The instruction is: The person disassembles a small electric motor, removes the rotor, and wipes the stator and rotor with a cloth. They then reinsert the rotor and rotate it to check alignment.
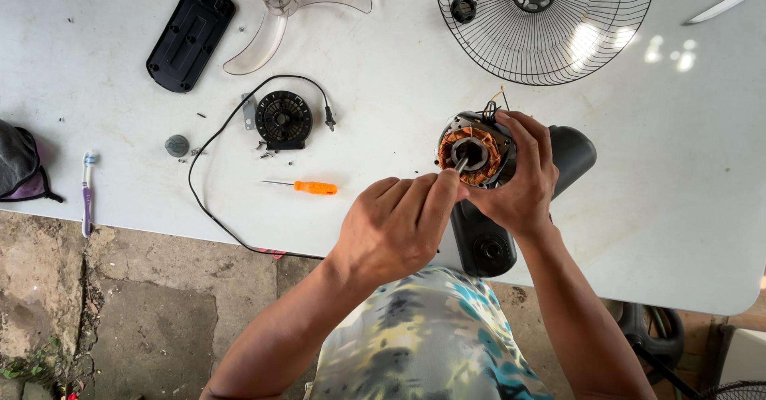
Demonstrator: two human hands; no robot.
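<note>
The fan motor [472, 152], copper windings showing, sits right of the table's [383, 41] centre. The right hand [523, 180] wraps closed around it; the left hand [399, 224] pinches its shaft. At nine o'clock lies an orange screwdriver [307, 186]; at twelve, a wire guard [545, 18].

Right hand [523, 180] grips motor [472, 151]; left hand [395, 224] pinches shaft [460, 164].

Fan motor [472, 154]: round, copper windings exposed, steel shaft at centre, face up. Right-hand fingers wrap its far side; left fingertips pinch at the shaft, near edge.
</note>
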